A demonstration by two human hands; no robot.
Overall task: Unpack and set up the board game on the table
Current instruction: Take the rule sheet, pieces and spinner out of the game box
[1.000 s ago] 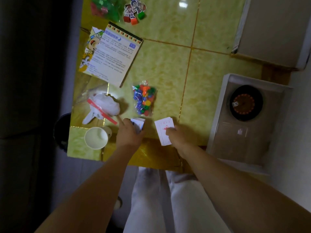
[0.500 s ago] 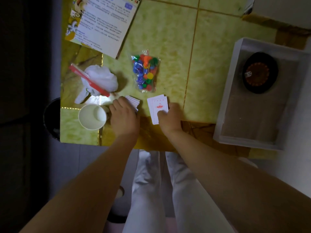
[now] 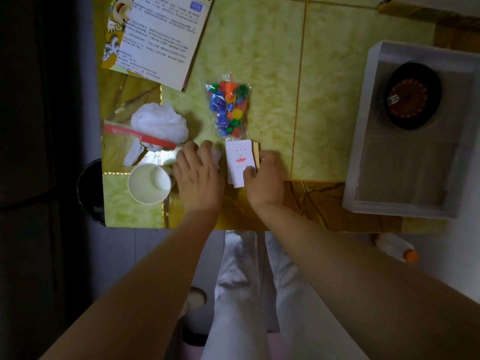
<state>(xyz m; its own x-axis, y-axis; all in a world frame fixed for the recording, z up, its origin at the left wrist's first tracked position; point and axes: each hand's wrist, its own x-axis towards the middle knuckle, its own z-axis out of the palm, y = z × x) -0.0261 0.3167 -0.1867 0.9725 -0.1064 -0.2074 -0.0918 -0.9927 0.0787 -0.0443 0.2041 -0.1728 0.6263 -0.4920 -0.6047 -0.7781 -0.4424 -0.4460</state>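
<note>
I am at the card step of the unpacking. My right hand (image 3: 265,178) has its grip clamped on the card stack (image 3: 239,159): the thumb lies on the top card and the fingers wrap the stack's right edge. The stack lies flat on the worktop (image 3: 272,61) near its front edge, just below the bag of coloured pieces (image 3: 228,107).

My left hand (image 3: 198,175) lies palm down just beside the stack, over a second, smaller bit of white card (image 3: 217,158) that peeks out at its fingertips. I cannot tell whether that grip is pinching the card or only resting on it, because the hand hides it.

The rule sheet (image 3: 161,35) lies at the far left. The box tray (image 3: 362,126) sits well to the right with the black spinner (image 3: 413,96) inside it. So I judge the task partly done: the bag is unopened and the spinner is not yet lifted out.

The next move, as I read it, is to square the two card piles and set them side by side. That calls for a light touch, since loose cards fan out easily. It also needs care on the left, where the paper cup (image 3: 149,183) stands touching or almost touching my left hand, with the crumpled white wrapping (image 3: 161,123) and its red strip (image 3: 137,135) just beyond. A careless sweep could knock the cup off the front edge.
</note>
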